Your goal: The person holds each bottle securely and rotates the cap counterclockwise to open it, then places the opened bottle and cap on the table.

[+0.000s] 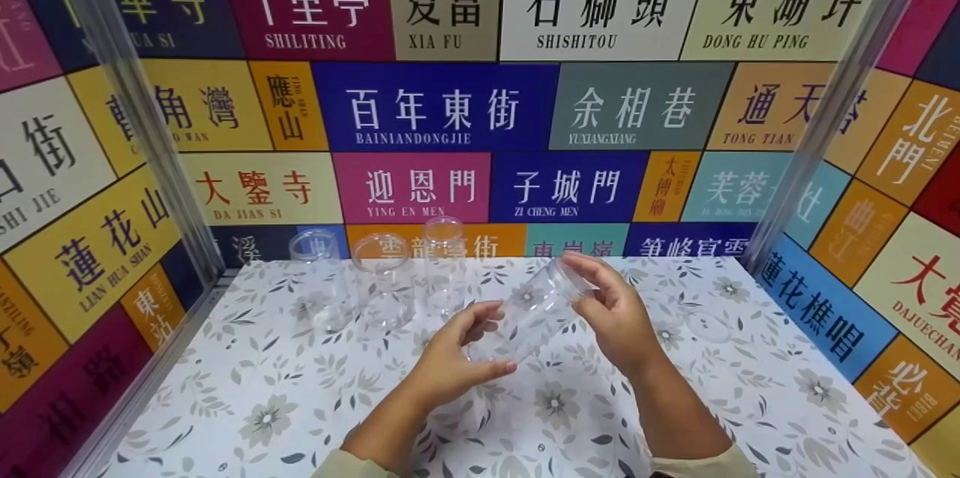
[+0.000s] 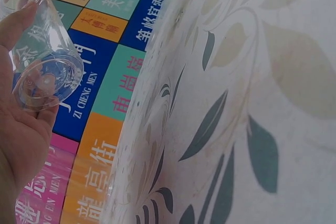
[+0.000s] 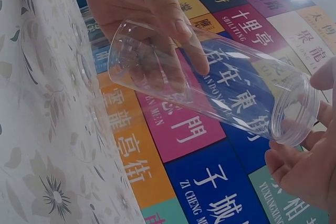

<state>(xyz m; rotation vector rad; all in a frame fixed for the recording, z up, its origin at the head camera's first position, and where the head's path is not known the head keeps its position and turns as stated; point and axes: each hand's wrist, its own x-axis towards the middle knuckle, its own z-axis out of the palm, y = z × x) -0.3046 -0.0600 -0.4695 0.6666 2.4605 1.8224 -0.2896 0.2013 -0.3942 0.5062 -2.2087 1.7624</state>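
Observation:
A clear plastic jar [image 1: 536, 305] is held tilted above the table, its threaded mouth up to the right and its base down to the left. My right hand [image 1: 619, 313] grips the jar near the mouth, thumb and fingers around the threaded neck. Around the base is my left hand [image 1: 454, 358], thumb extended and fingers loosely spread along the jar. Through the clear wall, the left fingers [image 3: 152, 72] show in the right wrist view. The jar's round base [image 2: 50, 80] faces the camera in the left wrist view.
Three clear containers stand at the back left: a left one [image 1: 319, 283], a wider middle one [image 1: 384, 283] and a narrow one [image 1: 445, 268]. A clear round disc [image 1: 709, 326] lies at the right on the floral tablecloth [image 1: 277, 418]. Colourful sign-printed walls [image 1: 435, 106] enclose the table.

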